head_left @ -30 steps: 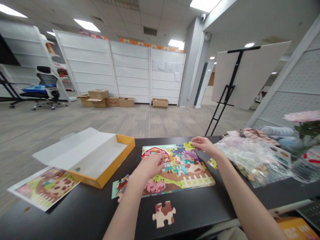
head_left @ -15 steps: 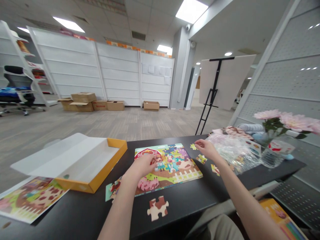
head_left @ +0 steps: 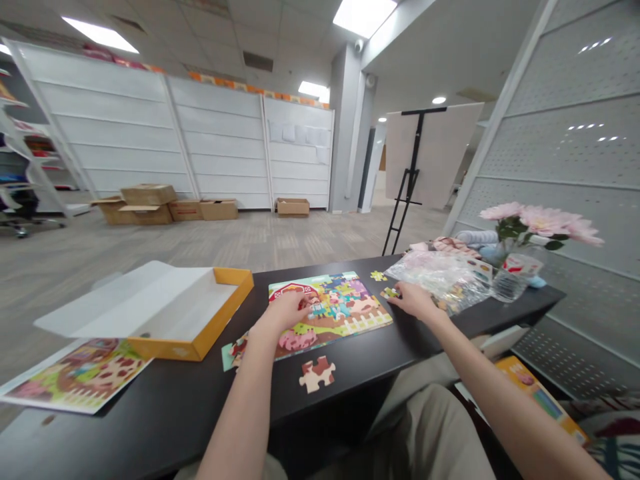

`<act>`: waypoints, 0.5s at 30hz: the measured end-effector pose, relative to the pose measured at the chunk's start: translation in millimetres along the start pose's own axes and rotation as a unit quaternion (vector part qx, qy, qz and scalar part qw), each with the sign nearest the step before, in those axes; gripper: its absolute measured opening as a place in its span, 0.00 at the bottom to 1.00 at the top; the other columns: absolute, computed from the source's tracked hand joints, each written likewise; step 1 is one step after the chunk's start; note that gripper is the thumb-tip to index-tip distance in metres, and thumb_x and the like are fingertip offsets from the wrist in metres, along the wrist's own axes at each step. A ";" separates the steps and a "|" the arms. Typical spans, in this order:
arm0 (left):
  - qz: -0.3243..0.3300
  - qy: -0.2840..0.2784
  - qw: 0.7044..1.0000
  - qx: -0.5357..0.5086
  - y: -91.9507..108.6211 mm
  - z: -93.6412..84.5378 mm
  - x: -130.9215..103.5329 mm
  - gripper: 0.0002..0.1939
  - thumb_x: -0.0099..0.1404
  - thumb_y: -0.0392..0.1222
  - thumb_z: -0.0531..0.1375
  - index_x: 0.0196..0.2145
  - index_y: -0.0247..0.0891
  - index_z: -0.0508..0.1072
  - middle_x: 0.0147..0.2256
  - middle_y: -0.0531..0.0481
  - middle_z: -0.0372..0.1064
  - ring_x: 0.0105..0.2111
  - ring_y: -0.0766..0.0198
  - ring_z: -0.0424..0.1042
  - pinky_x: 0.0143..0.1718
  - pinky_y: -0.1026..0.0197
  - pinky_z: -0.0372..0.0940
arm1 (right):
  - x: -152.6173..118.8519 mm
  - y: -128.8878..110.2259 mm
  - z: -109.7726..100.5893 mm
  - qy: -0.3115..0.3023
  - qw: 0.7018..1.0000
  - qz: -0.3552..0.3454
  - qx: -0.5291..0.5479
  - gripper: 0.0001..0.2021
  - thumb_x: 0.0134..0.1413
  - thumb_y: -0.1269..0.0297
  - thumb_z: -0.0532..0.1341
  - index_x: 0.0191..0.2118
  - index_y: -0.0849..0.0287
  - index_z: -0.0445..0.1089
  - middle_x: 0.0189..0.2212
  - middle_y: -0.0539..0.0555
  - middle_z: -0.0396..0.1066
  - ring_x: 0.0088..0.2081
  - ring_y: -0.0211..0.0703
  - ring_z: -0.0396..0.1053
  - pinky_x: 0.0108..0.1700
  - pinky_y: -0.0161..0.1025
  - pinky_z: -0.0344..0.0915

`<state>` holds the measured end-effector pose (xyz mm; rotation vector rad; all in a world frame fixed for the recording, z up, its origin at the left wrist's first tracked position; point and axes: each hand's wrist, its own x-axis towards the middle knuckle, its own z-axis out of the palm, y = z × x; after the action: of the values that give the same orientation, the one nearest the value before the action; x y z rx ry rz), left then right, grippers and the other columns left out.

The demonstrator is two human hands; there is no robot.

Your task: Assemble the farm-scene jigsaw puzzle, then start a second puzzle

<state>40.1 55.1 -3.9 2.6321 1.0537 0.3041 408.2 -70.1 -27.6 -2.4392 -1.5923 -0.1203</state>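
Note:
A farm-scene jigsaw puzzle [head_left: 357, 320] lies on the black table, with a barn, animals and a white fence. My left hand [head_left: 284, 312] rests over its barn area, fingers curled together; whatever is between them is hidden. Right of the puzzle, my right hand [head_left: 413, 300] has its fingertips closed on a puzzle piece [head_left: 389, 293] at the table surface. A yellow-green piece [head_left: 379, 275] lies just beyond it. Near the front edge is a brown-and-cream piece [head_left: 317, 373]. More pieces [head_left: 231, 353] sit partly behind my left forearm.
An open yellow box [head_left: 225, 313] stands at left, beside a printed farm picture [head_left: 95, 377]. On the right are a clear plastic bag [head_left: 440, 273] and a glass vase [head_left: 507, 283] with pink flowers [head_left: 545, 219]. Below the table's right side lies a yellow box [head_left: 540, 393].
My right hand has moved from the far yellow-green piece to a nearer one. My left hand stays over the barn area. The view has shifted right.

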 end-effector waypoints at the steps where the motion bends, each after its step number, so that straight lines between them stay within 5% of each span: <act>1: 0.002 -0.001 1.000 0.000 0.3 -0.6 -0.8 0.08 0.65 0.44 0.58 0.35 0.38 0.75 0.40 0.45 0.76 0.39 0.57 0.73 0.38 0.61 0.61 | 1.5 1.2 2.2 0.008 1.000 0.003 0.025 0.15 0.51 0.53 0.66 0.38 0.60 0.73 0.34 0.59 0.77 0.38 0.53 0.74 0.37 0.40 0.64; 9: 0.021 0.012 1.000 -0.014 -5.1 2.0 -5.9 0.08 0.63 0.41 0.59 0.36 0.37 0.77 0.39 0.46 0.77 0.39 0.59 0.73 0.40 0.62 0.64 | -2.4 -3.4 13.6 0.067 0.987 0.019 0.148 0.19 0.41 0.63 0.69 0.42 0.60 0.69 0.38 0.55 0.73 0.37 0.46 0.72 0.42 0.41 0.67; 15: 0.027 0.024 0.999 -0.015 -5.4 7.1 -20.9 0.13 0.64 0.40 0.57 0.44 0.41 0.78 0.49 0.46 0.76 0.49 0.57 0.72 0.49 0.60 0.65 | 15.7 -26.0 -1.9 0.050 0.964 -0.005 0.260 0.14 0.44 0.70 0.64 0.41 0.60 0.68 0.35 0.55 0.75 0.32 0.42 0.74 0.37 0.38 0.70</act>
<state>23.8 42.8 -14.2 2.6421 0.9862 0.3926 391.0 -46.5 -19.0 -1.9867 -1.3783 0.1548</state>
